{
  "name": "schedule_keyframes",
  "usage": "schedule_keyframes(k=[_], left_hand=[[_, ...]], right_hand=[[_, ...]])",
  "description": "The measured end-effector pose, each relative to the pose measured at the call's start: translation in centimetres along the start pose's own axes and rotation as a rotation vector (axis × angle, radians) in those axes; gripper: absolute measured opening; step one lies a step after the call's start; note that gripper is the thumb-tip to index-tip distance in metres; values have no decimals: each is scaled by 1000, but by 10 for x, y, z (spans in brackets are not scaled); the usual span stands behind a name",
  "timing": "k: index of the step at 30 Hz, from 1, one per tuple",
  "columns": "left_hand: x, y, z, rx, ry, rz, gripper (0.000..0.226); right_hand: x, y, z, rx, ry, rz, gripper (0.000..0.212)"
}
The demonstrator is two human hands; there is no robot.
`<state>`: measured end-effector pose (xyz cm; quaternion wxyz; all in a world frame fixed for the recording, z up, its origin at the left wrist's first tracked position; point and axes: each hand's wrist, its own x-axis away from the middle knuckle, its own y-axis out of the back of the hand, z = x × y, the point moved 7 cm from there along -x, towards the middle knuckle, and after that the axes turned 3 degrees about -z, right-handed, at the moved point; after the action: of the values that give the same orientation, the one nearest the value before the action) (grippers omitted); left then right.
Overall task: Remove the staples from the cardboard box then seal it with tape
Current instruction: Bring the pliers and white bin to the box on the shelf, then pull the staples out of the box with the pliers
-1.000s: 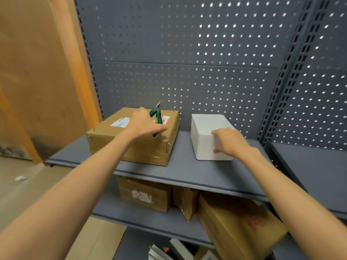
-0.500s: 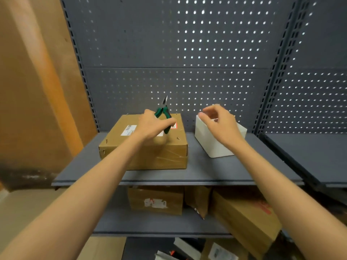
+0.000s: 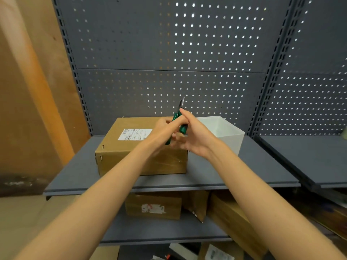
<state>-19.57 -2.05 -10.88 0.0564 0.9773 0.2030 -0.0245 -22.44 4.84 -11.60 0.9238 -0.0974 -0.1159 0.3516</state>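
Both hands, left hand (image 3: 165, 129) and right hand (image 3: 193, 136), grip green-handled pliers (image 3: 178, 121) tip-up, above cardboard box (image 3: 131, 147) at shelf (image 3: 234, 175) middle.

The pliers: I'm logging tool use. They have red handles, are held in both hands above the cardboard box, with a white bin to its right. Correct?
Not quite: the head view shows the pliers have green handles. Both the left hand and right hand hold them above the cardboard box, white bin to its right.
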Motion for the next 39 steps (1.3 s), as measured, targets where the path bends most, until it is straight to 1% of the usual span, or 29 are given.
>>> schedule_keyframes(k=[2, 4, 6, 8, 9, 11, 13, 15, 17, 18, 19, 22, 24, 26, 29, 32, 35, 39], left_hand=[[-3, 0, 1, -33, -9, -21, 35], [-5, 2, -1, -79, -31, -78, 35], [-9, 4, -6, -128, -76, -90, 34], [-12, 6, -11, -214, -112, -34, 34], [-12, 7, -13, -265, -119, 12, 38], [-12, 10, -14, -338, -121, 105, 51], [-15, 18, -11, -375, -118, 124, 63], [-23, 32, -6, -478, -130, 39, 64], [-32, 44, 0, -728, -171, -50, 62], [-34, 45, 2, -851, -195, -68, 62], [-38, 45, 5, -944, -214, -73, 61], [-48, 40, 14, -1105, -244, -80, 59], [-56, 36, 19, -1201, -233, -101, 60], [-66, 34, 24, -1265, -204, -113, 60], [-80, 35, 32, -1304, -150, -114, 59], [-93, 40, 39, -1310, -92, -101, 59], [-103, 42, 41, -1312, -72, -95, 56], [-112, 42, 43, -1344, -57, -111, 54]], right_hand=[[-2, -3, -2, -76, -21, 38, 33], [-3, -4, -1, -143, -19, 39, 30], [-6, -2, 1, -158, -9, 27, 29], [-8, 3, 5, -111, -6, 18, 29], [-9, 6, 6, -76, -8, 7, 28], [-10, 14, 11, -29, -16, -19, 27], [-10, 24, 17, 2, -3, -60, 26], [-10, 36, 25, 118, 33, -147, 22], [-9, 50, 37, 334, 95, -253, 11], [-7, 56, 43, 458, 140, -292, 9], [-8, 61, 47, 571, 190, -325, 14], [-15, 74, 57, 910, 345, -451, 45], [-22, 79, 58, 1169, 397, -544, 60], [-33, 81, 60, 1348, 410, -569, 64], [-51, 81, 64, 1553, 405, -556, 63], [-71, 84, 68, 1668, 371, -520, 62], [-88, 86, 68, 1668, 326, -475, 59], [-102, 84, 62, 1668, 293, -419, 61]])
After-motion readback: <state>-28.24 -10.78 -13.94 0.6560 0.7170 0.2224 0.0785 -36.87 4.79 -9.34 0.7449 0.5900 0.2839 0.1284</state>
